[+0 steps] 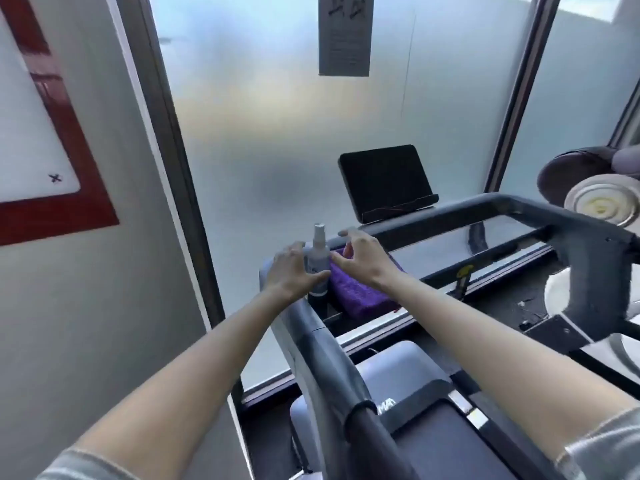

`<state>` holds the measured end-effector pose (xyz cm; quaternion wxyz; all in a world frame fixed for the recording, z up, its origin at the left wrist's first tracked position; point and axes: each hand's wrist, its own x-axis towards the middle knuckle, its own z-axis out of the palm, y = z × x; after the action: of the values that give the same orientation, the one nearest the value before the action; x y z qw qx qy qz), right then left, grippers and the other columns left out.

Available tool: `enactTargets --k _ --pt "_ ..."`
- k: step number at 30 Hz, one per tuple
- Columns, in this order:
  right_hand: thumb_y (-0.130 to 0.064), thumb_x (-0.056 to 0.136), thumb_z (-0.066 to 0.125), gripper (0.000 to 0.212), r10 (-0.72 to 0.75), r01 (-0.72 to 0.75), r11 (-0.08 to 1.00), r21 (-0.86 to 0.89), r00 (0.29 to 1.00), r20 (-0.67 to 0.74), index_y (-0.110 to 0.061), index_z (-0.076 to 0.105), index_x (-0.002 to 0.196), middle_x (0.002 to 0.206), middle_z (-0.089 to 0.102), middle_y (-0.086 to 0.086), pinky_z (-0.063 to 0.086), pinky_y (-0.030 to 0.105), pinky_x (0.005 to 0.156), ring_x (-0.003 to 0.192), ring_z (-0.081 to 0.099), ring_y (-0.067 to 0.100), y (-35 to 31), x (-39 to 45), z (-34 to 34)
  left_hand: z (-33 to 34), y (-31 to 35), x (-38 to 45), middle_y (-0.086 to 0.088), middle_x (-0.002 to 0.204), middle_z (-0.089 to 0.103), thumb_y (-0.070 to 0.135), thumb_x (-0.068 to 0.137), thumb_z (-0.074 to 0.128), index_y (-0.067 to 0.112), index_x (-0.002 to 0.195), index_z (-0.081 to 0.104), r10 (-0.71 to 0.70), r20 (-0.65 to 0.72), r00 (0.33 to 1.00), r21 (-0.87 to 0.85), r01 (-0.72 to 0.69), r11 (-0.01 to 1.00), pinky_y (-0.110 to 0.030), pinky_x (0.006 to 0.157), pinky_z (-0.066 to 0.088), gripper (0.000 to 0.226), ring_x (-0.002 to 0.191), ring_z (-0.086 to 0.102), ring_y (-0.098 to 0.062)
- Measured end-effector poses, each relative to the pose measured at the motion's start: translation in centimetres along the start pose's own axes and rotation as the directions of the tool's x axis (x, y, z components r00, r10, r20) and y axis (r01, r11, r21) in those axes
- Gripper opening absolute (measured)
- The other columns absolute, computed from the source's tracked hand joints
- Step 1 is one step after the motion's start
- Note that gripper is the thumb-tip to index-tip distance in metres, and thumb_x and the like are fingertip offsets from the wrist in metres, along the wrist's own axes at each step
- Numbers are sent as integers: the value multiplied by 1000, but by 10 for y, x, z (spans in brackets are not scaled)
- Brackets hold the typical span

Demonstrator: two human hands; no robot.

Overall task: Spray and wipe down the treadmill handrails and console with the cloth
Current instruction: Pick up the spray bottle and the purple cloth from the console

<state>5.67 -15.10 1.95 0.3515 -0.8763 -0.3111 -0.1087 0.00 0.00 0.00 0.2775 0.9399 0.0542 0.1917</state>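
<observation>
The left hand (pixel 292 268) was wrapped around a small spray bottle (pixel 318 261), with the thumb across its front and the fingers behind it. The bottle stood upright at the front left corner of the treadmill, with its white cap on top. The right hand (pixel 360 252) was just beside the bottle, above a purple cloth (pixel 360 296). Its fingers were spread and bent a little. They held nothing, and I could not tell if they touched the cloth. The two hands were close together, with only the bottle between them.

The cloth lay folded on the treadmill's tray, right next to the bottle. The gray left handrail (pixel 332 368) ran from the bottle's corner down toward the person. The front bar (pixel 450 211) went across to the right. The black console screen (pixel 384 181) stood tilted behind that bar, well past the hands. A frosted window (pixel 277 133) was behind it all, with a paper note (pixel 345 34) stuck high on the glass.
</observation>
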Motion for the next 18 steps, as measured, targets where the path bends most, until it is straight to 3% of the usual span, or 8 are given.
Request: enactTargets --k 3,6,9,12,15,18 --pt "-35 88 65 46 -54 58 993 98 998 -45 -7 52 122 66 53 -3 39 26 67 63 51 8 -7 18 6 5 -8 9 -12 122 61 36 78 79 2 132 53 -9 -39 999 -163 2 987 -31 92 47 69 113 58 -26" --pt "-38 87 67 37 -118 128 984 122 990 -81 -11 55 109 61 48 -4 42 29 61 55 46 7 -14 35 12 6 -13 16 -3 112 62 27 79 79 5 125 55 -9 4 1000 -409 10 913 -14 73 51 57 99 64 -20" --pt "-43 84 69 34 -139 150 982 117 986 -96 -11 59 94 55 44 -8 37 21 54 50 42 3 -14 45 12 8 -19 21 -9 108 68 40 73 80 6 120 59 39 32 999 -571 -13 821 -29 76 57 61 94 69 -23" --pt "-44 83 70 34 -144 160 979 126 982 -125 -16 52 78 53 44 -10 33 17 50 47 39 4 -11 47 15 9 -18 22 -10 105 71 54 69 72 11 116 60 57 51 997 -665 -9 747 -32 81 57 65 93 70 -19" --pt "-42 82 72 38 -129 154 978 138 976 -177 -17 46 69 50 41 -10 31 16 48 45 41 4 -8 47 19 12 -17 23 -19 105 68 38 81 74 17 119 57 65 135 989 -758 61 649 -39 83 51 46 91 66 -24" --pt "-30 82 74 41 -99 128 982 141 975 -199 -24 40 59 47 37 -11 30 16 46 44 40 4 -9 51 18 18 -17 23 -16 93 63 23 90 68 15 117 57 75 157 985 -800 83 594 -34 74 45 31 83 57 -22"
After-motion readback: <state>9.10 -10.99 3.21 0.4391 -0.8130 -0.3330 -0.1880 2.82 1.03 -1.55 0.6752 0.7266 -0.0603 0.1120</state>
